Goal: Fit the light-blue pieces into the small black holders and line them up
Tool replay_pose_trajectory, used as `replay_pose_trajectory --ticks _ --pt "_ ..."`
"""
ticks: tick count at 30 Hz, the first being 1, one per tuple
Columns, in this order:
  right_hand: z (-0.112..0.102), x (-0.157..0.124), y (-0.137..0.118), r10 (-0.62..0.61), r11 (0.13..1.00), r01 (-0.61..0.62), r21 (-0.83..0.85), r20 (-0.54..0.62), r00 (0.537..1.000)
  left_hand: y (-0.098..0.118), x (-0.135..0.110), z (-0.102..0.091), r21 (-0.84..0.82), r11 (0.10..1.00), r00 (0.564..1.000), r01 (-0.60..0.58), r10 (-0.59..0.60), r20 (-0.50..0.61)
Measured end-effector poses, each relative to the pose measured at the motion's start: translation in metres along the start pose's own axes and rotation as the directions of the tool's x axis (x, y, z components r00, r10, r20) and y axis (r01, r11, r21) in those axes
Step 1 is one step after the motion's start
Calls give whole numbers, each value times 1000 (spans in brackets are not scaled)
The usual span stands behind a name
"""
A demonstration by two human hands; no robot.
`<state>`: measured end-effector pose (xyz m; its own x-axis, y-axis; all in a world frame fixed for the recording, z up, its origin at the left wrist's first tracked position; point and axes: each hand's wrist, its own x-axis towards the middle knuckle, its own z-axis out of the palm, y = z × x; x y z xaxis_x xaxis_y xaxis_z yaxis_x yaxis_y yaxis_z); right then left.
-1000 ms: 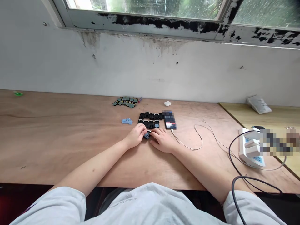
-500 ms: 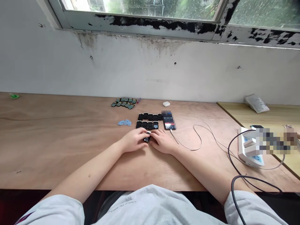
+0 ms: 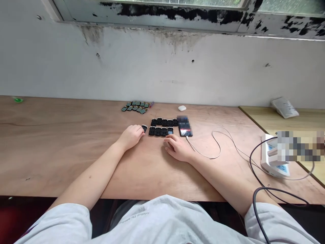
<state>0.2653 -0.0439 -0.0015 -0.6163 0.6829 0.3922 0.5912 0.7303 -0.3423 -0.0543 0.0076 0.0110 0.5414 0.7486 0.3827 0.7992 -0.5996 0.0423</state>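
Two rows of small black parts lie side by side on the wooden table. My left hand rests just left of the front row, its fingertips pinched on one small black part at that row's left end. Near the row's right end, my right hand lies on the table with fingers loosely stretched and nothing in them. The small blue pieces seen before are hidden by my left hand.
A cluster of green chips and a small pen sit behind the rows. A phone with a white cable lies to the right, a white earbud case behind it. A power strip stands at the right.
My hands have parted. My left hand carried the black part from in front of the rows to the front row's left end. My right hand stayed low by the row's right end.
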Motion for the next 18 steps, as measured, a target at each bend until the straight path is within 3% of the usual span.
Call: replay_pose_trajectory --ticks 3,8,13,18 --pt "-1 0 -1 2 1000 -2 -10 19 1000 1 4 6 31 998 993 -51 47 110" --pt "1 1 -2 19 996 -18 -85 3 1000 25 15 15 36 998 994 -41 38 98" --pt "4 4 4 186 930 -200 -308 -73 980 37 17 18 -57 996 993 -73 78 91" --pt "4 7 18 328 858 -352 -374 -127 936 30 12 19 -189 977 995 -94 98 9"
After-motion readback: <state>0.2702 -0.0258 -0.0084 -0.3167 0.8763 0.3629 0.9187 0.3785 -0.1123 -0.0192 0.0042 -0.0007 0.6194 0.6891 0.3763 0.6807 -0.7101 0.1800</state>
